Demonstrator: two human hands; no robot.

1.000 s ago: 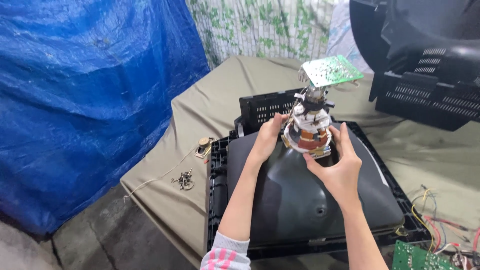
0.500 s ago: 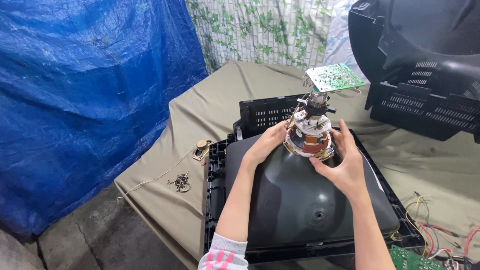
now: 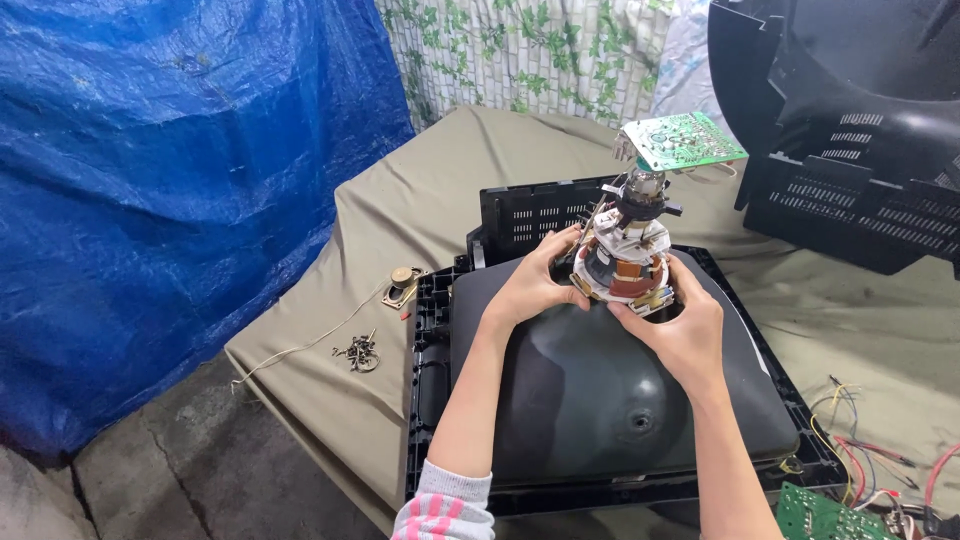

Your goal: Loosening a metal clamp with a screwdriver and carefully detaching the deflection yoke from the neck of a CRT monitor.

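A dark grey picture tube (image 3: 590,400) lies face down in a black plastic front frame (image 3: 425,400) on an olive cloth. On its neck sits a copper-wound coil yoke (image 3: 625,268), topped by a small green circuit board (image 3: 682,140). My left hand (image 3: 535,283) grips the yoke's left side. My right hand (image 3: 680,325) holds the yoke from the right and front. Both hands wrap around the yoke's base.
A small pile of screws (image 3: 358,352) and a little round speaker (image 3: 402,282) with a wire lie left of the frame. A black rear housing (image 3: 850,120) stands at the back right. Coloured wires (image 3: 860,440) and another green board (image 3: 825,510) lie bottom right. Blue tarpaulin (image 3: 170,170) hangs on the left.
Both hands stay clasped on the yoke. My right hand has slid a little lower around its base; the view has shifted slightly.
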